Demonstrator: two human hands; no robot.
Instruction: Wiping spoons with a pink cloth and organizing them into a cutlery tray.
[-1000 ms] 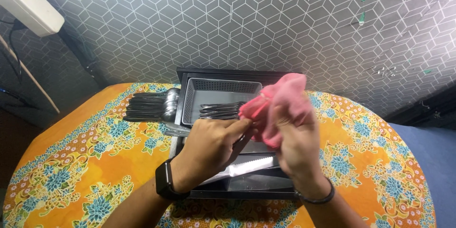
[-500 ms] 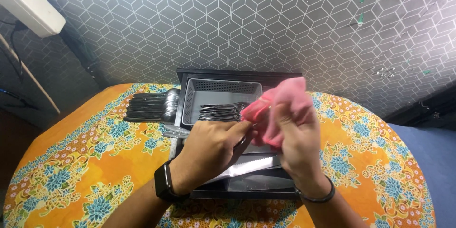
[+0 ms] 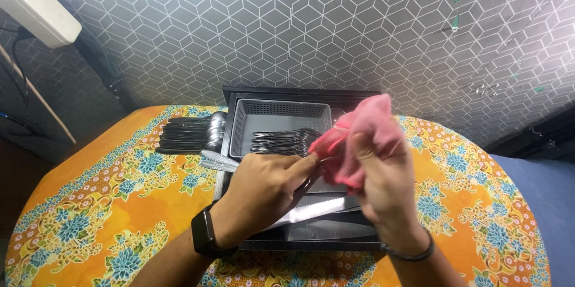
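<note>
Floral tablecloth; soft pink cloth

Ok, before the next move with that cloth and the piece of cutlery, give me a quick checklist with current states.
1. Left hand has a firm grip on the cutlery piece: ok, fingers closed on a dark handle, though the piece itself is mostly hidden.
2. Right hand holds the pink cloth: ok, cloth bunched between thumb and fingers.
3. Cloth is in contact with the held piece: cannot tell, the hands cover the meeting point.
4. Serrated knife lies clear below the hands: ok, flat in the black tray.
5. Grey basket has room: ok, forks fill only the near part.
6. Spoon pile on the tablecloth stays apart: ok.
</note>
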